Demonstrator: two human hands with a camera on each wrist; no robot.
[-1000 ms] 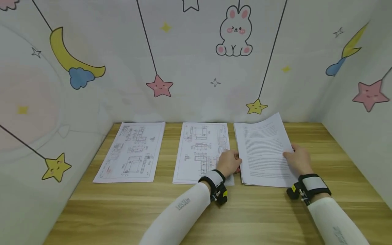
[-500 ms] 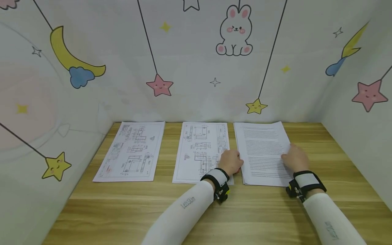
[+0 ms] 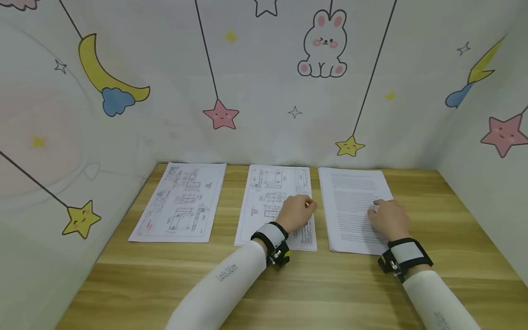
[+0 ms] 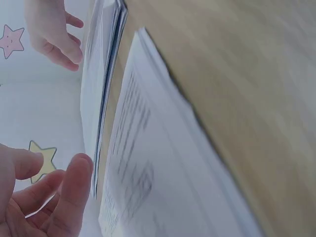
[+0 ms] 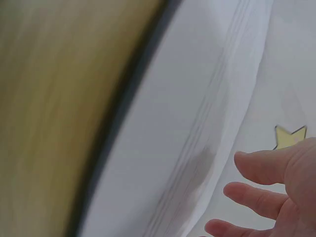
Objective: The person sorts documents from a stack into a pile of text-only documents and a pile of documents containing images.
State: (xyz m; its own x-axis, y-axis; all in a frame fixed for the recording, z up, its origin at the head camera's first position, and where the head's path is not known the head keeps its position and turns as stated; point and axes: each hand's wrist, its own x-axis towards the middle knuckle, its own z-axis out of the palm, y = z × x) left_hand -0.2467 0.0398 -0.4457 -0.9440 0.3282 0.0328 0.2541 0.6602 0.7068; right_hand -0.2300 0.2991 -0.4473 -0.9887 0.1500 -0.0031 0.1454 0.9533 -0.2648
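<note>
Shifted leftward, left hand is over flat drawing mid-frame, right hand over rectangular paper stack, fingers parted.

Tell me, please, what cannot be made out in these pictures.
Head: lines on the text stack, too small to read.
Head: part of the middle drawing, hidden by the left hand.
Left wrist: print on the nearer papers, blurred.
Right wrist: part of the right hand, cut off by the right edge.

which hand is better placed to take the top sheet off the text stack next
Probably the right hand: it is above the text stack, while the left hand is over the middle drawing.
</note>
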